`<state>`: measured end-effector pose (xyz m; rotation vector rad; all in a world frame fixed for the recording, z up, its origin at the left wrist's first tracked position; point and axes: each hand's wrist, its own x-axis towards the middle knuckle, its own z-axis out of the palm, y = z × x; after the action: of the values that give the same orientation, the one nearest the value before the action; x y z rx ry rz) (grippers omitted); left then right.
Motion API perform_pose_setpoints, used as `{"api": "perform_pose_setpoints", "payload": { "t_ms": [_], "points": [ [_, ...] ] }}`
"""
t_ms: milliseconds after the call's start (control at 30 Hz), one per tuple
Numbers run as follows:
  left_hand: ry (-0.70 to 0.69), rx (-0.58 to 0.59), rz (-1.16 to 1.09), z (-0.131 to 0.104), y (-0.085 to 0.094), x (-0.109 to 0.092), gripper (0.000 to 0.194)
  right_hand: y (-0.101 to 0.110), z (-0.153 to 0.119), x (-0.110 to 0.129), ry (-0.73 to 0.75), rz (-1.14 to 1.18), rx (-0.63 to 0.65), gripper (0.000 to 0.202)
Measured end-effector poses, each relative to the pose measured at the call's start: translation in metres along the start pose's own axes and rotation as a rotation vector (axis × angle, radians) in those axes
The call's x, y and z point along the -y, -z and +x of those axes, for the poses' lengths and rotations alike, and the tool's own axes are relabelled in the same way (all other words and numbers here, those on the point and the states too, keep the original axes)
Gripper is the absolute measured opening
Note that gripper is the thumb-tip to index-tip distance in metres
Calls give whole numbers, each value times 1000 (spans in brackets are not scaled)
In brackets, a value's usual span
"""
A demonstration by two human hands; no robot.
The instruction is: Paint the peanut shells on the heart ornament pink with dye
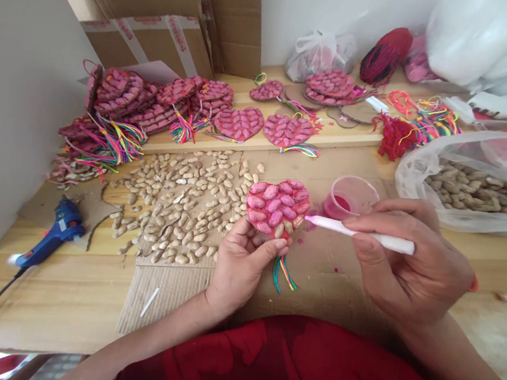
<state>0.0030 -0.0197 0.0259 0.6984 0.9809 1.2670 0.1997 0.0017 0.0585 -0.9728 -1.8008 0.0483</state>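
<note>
A round red ornament (274,205) covered in peanuts is pinched at its lower edge by my left hand (240,267). Most of its peanuts are pink, while a few at the lower right are pale. Colored threads (284,274) hang below it. My right hand (409,261) grips a white brush (358,232), whose pink tip touches or nearly touches the ornament's right edge. Behind the brush stands a clear plastic cup (353,195) with dark pink liquid inside.
Loose peanuts (197,208) cover cardboard at the left, beyond which lies a blue glue gun (56,231). Finished pink ornaments (237,123) line a raised wooden ledge behind. A plastic bag of peanuts (468,188) stands at the right.
</note>
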Motion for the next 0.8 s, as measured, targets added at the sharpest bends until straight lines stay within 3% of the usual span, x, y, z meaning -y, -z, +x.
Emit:
{"api": "perform_pose_setpoints", "payload": {
  "t_ms": [267, 800],
  "points": [
    [-4, 33, 11, 0, 3, 3, 33, 1, -2, 4, 60, 25, 88, 20],
    [-52, 40, 37, 1, 4, 8, 34, 2, 0, 4, 16, -14, 57, 15]
  ]
}}
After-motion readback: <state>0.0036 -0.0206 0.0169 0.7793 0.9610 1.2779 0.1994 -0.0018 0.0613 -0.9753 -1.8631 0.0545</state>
